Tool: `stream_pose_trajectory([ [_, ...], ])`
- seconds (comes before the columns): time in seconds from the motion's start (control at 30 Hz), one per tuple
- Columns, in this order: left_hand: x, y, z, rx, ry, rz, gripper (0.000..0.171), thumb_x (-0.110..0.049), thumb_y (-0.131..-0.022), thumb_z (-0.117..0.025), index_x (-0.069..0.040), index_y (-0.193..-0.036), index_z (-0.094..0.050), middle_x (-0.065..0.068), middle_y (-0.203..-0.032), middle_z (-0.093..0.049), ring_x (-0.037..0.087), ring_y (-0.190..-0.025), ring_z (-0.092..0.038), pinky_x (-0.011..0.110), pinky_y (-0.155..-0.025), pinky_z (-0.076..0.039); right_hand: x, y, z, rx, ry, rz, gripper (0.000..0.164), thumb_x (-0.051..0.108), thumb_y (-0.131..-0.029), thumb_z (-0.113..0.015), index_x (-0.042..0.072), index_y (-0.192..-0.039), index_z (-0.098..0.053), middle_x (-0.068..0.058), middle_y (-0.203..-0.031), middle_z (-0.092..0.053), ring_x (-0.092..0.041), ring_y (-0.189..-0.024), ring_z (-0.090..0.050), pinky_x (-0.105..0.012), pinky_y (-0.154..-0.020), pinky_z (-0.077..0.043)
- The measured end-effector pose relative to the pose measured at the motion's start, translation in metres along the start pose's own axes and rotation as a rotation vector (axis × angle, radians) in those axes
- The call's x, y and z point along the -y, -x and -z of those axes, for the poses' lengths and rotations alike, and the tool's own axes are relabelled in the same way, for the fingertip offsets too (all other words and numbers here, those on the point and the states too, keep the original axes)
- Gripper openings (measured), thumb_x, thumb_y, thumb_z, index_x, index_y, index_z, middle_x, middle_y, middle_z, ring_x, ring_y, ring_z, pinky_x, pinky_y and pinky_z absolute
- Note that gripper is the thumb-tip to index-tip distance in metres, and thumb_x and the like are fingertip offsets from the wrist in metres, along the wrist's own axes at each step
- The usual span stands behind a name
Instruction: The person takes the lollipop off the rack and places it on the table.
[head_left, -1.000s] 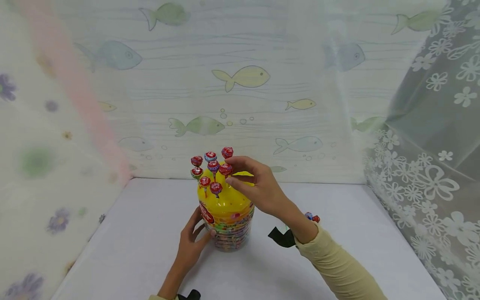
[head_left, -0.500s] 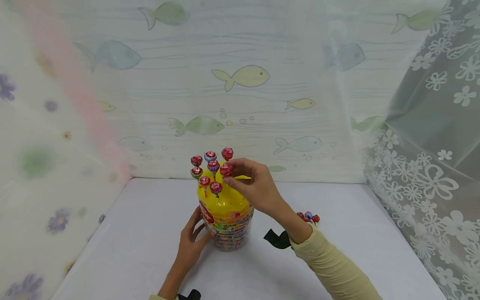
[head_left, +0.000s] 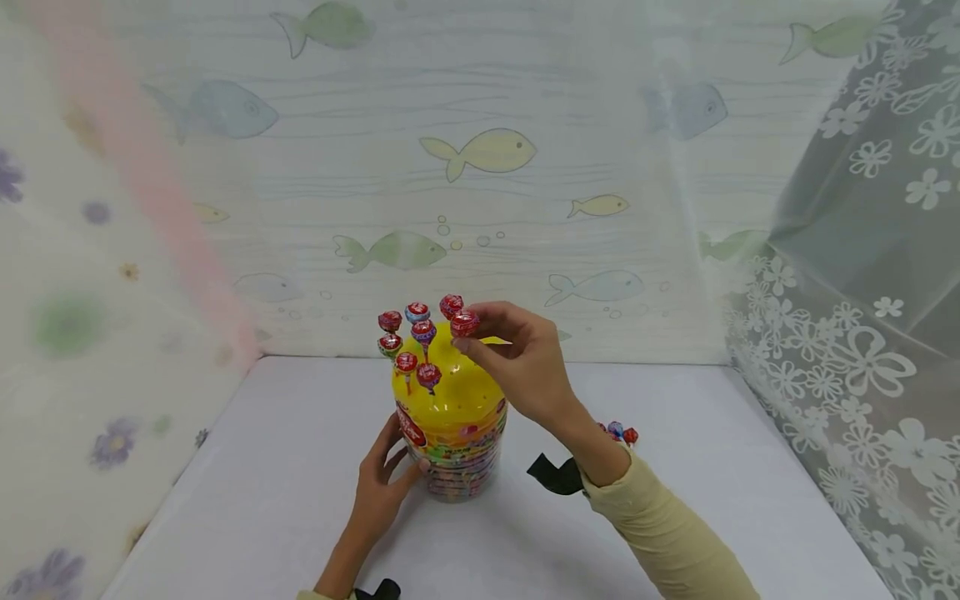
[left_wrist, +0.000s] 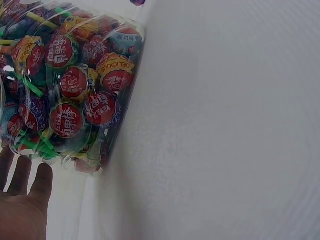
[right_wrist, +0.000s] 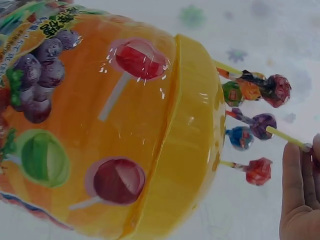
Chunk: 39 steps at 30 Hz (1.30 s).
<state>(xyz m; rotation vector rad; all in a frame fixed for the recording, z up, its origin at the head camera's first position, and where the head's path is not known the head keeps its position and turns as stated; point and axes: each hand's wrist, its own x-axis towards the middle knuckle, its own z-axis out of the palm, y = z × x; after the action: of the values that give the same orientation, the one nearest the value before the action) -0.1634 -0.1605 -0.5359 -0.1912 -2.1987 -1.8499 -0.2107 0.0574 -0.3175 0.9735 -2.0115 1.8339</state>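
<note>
A large plastic lollipop jar (head_left: 450, 450) with a yellow domed lid (head_left: 457, 387) stands on the table. Several wrapped lollipops poke up from the lid, among them a purple and red one (head_left: 423, 332). My right hand (head_left: 528, 362) pinches a red-wrapped lollipop (head_left: 465, 323) above the lid. In the right wrist view, its yellow stick (right_wrist: 287, 139) points back toward the lid, its free end overlapping a purple lollipop (right_wrist: 263, 126). My left hand (head_left: 382, 483) rests on the jar's lower left side, thumb in front. The left wrist view shows straight fingers (left_wrist: 41, 182) by the clear wall, behind which lollipops are packed.
More lollipops (head_left: 618, 432) lie on the white table (head_left: 285, 483) to the right, partly hidden behind my right forearm. A black strap (head_left: 555, 475) hangs off the right wrist. A fish-patterned curtain (head_left: 480, 208) stands behind the table.
The right hand has raised the pinched lollipop up and slightly right, away from the lid. The left hand stays on the jar.
</note>
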Motion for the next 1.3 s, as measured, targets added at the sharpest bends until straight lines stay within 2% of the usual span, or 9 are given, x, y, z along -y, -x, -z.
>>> stream_pose_trajectory([
  [0.3, -0.001, 0.000, 0.000, -0.001, -0.012, -0.014, 0.082, -0.010, -0.094, -0.073, -0.018, -0.162, -0.028, 0.008, -0.161, -0.039, -0.002, -0.136, -0.042, 0.026, -0.115, -0.042, -0.007, 0.023, 0.019, -0.046, -0.001, 0.013, 0.027, -0.007, -0.089, -0.072, -0.005, -0.115, -0.068, -0.017, -0.109, -0.071, -0.018, -0.096, -0.071, -0.034, -0.082, -0.064],
  [0.5, 0.001, 0.000, 0.000, -0.002, -0.005, 0.002, 0.084, -0.010, -0.093, -0.073, -0.020, -0.162, -0.027, 0.004, -0.162, -0.038, -0.002, -0.137, -0.041, 0.026, -0.115, -0.042, -0.028, 0.044, 0.040, -0.103, 0.007, -0.018, 0.028, -0.006, -0.088, -0.074, -0.005, -0.115, -0.068, -0.005, -0.105, -0.072, -0.017, -0.093, -0.071, -0.033, -0.080, -0.065],
  [0.67, 0.000, 0.000, 0.000, -0.007, -0.024, 0.001, 0.083, -0.012, -0.093, -0.073, -0.019, -0.162, -0.027, 0.007, -0.161, -0.040, 0.003, -0.137, -0.043, 0.038, -0.116, -0.041, -0.055, 0.067, 0.066, -0.145, 0.045, -0.143, 0.027, -0.003, -0.089, -0.074, -0.004, -0.116, -0.068, 0.002, -0.101, -0.072, -0.014, -0.090, -0.071, -0.029, -0.080, -0.064],
  [0.87, -0.001, 0.000, -0.001, -0.005, -0.022, -0.012, 0.082, -0.011, -0.094, -0.073, -0.018, -0.162, -0.028, 0.009, -0.160, -0.041, 0.003, -0.136, -0.043, 0.048, -0.116, -0.039, -0.084, 0.102, 0.098, -0.158, 0.138, -0.301, 0.026, 0.002, -0.091, -0.074, -0.005, -0.115, -0.067, -0.005, -0.101, -0.073, -0.007, -0.090, -0.070, -0.022, -0.078, -0.063],
  [1.1, -0.002, 0.000, -0.002, -0.001, -0.017, -0.011, 0.081, -0.011, -0.094, -0.072, -0.019, -0.162, -0.028, 0.007, -0.160, -0.041, -0.003, -0.134, -0.043, 0.048, -0.116, -0.040, -0.110, 0.146, 0.135, -0.197, 0.323, -0.443, 0.029, 0.013, -0.093, -0.075, -0.002, -0.116, -0.069, -0.012, -0.101, -0.073, -0.002, -0.086, -0.067, -0.017, -0.071, -0.059],
  [1.3, -0.002, 0.000, -0.001, -0.004, -0.024, -0.021, 0.081, -0.010, -0.094, -0.072, -0.020, -0.162, -0.029, 0.008, -0.160, -0.041, -0.002, -0.135, -0.043, 0.050, -0.116, -0.040, -0.122, 0.170, 0.159, -0.219, 0.321, -0.553, 0.037, 0.013, -0.094, -0.074, -0.007, -0.123, -0.065, -0.019, -0.102, -0.070, -0.004, -0.083, -0.070, -0.023, -0.072, -0.063],
])
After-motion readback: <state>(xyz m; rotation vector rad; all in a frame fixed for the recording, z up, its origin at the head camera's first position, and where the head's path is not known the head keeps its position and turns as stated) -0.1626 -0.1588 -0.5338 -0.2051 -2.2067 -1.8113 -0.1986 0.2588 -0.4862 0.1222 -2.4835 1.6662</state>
